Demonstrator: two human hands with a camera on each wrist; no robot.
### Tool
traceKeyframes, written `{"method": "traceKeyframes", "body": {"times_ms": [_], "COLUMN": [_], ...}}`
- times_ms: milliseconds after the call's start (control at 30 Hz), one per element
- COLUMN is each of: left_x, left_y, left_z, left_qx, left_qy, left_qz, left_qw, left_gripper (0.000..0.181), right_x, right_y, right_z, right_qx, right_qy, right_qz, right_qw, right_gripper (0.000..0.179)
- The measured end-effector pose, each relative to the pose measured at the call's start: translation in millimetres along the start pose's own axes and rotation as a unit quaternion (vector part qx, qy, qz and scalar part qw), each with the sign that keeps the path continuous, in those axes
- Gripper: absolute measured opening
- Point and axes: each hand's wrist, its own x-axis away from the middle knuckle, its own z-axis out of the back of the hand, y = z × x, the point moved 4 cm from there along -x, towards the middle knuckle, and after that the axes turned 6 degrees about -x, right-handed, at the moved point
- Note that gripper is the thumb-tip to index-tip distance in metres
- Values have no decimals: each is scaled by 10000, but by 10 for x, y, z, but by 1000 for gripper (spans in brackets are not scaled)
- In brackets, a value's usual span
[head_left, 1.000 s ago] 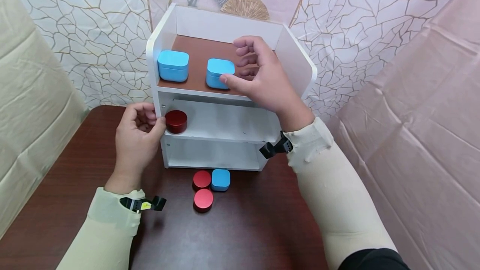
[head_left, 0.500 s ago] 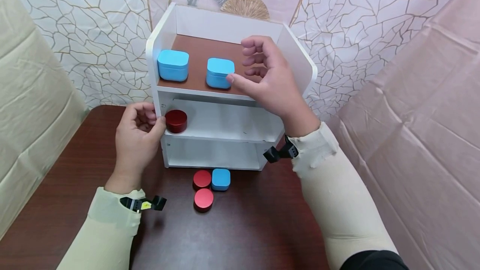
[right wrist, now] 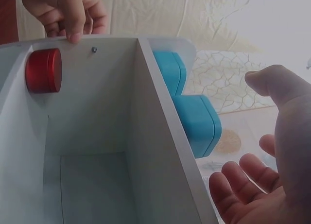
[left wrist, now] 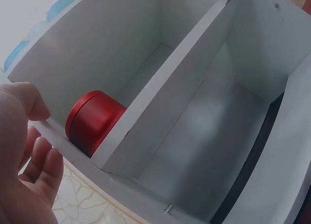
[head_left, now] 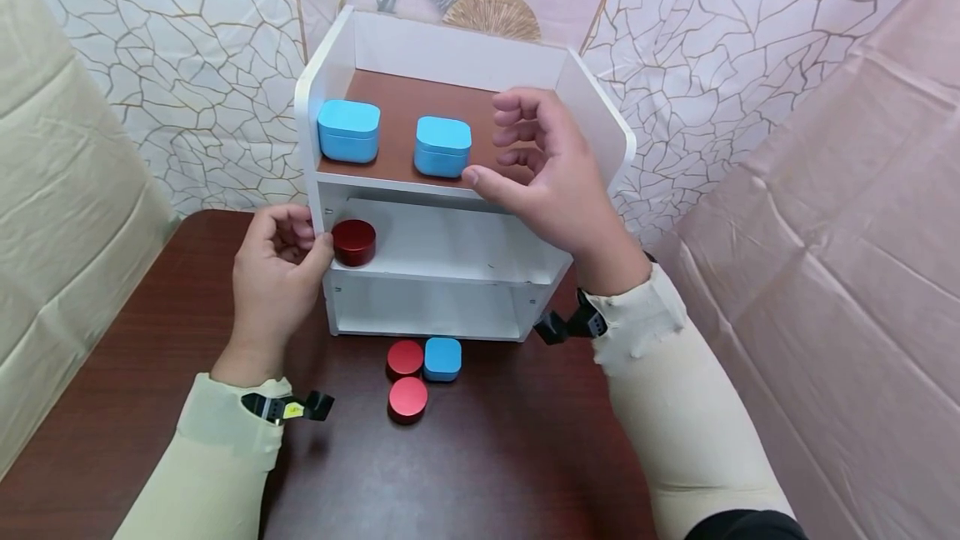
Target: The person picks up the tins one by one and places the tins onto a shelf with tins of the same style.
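In the head view, a white shelf unit (head_left: 450,261) with a brown top board stands on the table. My left hand (head_left: 276,277) holds the edge of its left side panel, thumb on the front edge and fingers curled on the outer side. Just inside sits a round red tin (head_left: 354,242) on the middle shelf. My right hand (head_left: 555,165) is over the top board's right half, fingers loosely bent and holding nothing. Its thumb is close beside a blue rounded box (head_left: 442,147). Another blue box (head_left: 348,132) stands at the top board's left end.
On the dark table (head_left: 480,465) before the unit, a small blue box (head_left: 442,359) stands beside a red tin (head_left: 405,358). A second red tin (head_left: 407,400) lies nearer. Raised side walls (head_left: 600,119) and a back panel bound the top board.
My right hand has drawn right and slightly down, away from the blue box, which stays in place. The left hand keeps its hold on the side panel.
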Motion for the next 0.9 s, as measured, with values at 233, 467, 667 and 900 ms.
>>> {"method": "traceKeyframes", "body": {"times_ms": [233, 467, 667, 900], "left_x": [-40, -82, -81, -83], "left_y": [-140, -290, -292, -303], "left_z": [-33, -54, -52, -50], "left_qx": [-48, 69, 147, 91], "left_qy": [24, -8, -23, -9], "left_qz": [2, -102, -143, -127], "left_qw": [10000, 9999, 9998, 9999], "left_gripper": [35, 36, 35, 36], "right_x": [97, 179, 294, 404], "right_y": [-70, -84, -95, -97], "right_z": [-40, -54, -72, -82], "right_qx": [-88, -345, -419, -569], "right_qy": [-154, -192, -238, -278], "right_qz": [287, 284, 467, 632], "right_qw": [9994, 9988, 9977, 9960], "right_gripper": [64, 64, 63, 66]}}
